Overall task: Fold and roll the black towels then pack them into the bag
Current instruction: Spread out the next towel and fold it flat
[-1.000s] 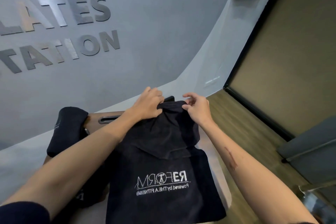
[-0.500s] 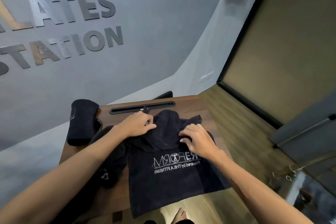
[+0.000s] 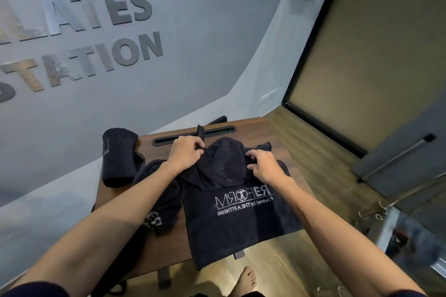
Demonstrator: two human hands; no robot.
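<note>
Black terry cloth bunches under both hands at the far edge of the logo towel. The left hand pinches a gathered fold there; the right hand has its fingers curled into the cloth beside it. The logo towel lies flat on the wooden table, its near edge hanging over. Left of it sits a crumpled towel, and beyond that a rolled towel by the table's far left corner.
</note>
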